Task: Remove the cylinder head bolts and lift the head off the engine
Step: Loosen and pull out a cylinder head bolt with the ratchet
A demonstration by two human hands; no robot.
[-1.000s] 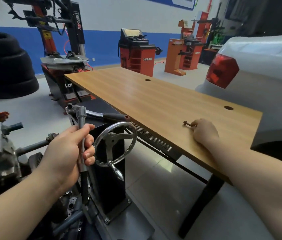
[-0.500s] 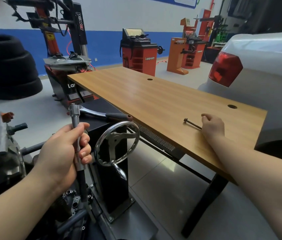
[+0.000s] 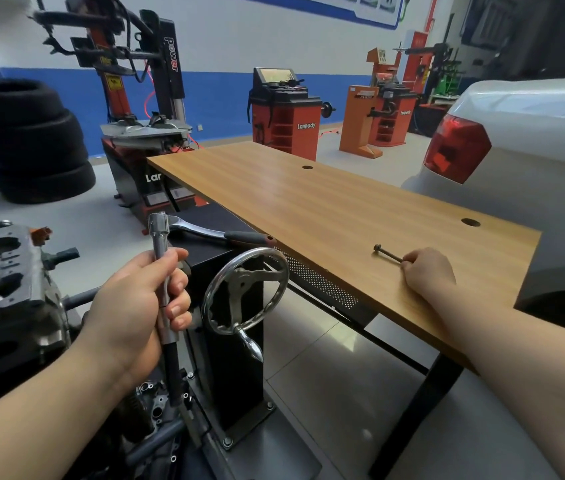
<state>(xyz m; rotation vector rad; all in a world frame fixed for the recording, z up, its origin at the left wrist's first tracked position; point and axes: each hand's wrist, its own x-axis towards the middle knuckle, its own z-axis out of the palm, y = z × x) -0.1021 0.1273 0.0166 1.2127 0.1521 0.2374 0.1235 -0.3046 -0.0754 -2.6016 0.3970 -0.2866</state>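
- We see the left hand (image 3: 135, 306) wrapped round the upright steel ratchet extension bar (image 3: 162, 271).
- The right hand (image 3: 428, 270), fingers curled, pinches the tip of a long dark head bolt (image 3: 388, 253) lying on the wooden tabletop (image 3: 309, 209).
- The grey metal engine (image 3: 4, 278) sits at far left.

Bolt (image 3: 388, 253) on table (image 3: 309, 209), engine (image 3: 0, 271) far left, handwheel (image 3: 244, 291) btwn.
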